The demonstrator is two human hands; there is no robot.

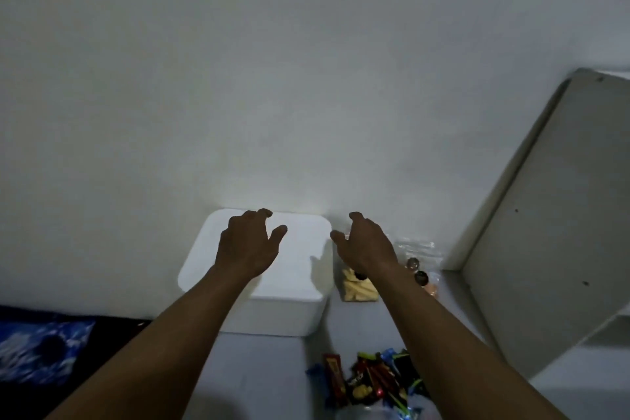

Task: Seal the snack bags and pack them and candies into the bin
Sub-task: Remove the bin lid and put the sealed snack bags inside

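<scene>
White wall point(272, 61) across whole upper field, light dim. Grey panel point(545, 215) leaning at 3 o'clock. Pale table point(272, 378) at 6; blue cloth point(44, 348) at 8. White bin point(300, 269), lidded, low centre against wall. Left hand point(249, 245) over bin, fingers spread, holding nothing. Right hand point(366, 247) at bin's 3 o'clock, fingers spread above snack bags point(358, 290). Candies point(371, 382) heaped at 5.

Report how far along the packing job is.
Done: nothing that shows; the white bin has its lid on. In hand: the left hand hovers over the lid, the right hand over the bag of yellow sticks, both holding nothing. Left: that bag, the second clear bag and the candies all lie outside the bin; whether the bags are sealed cannot be told.
</scene>
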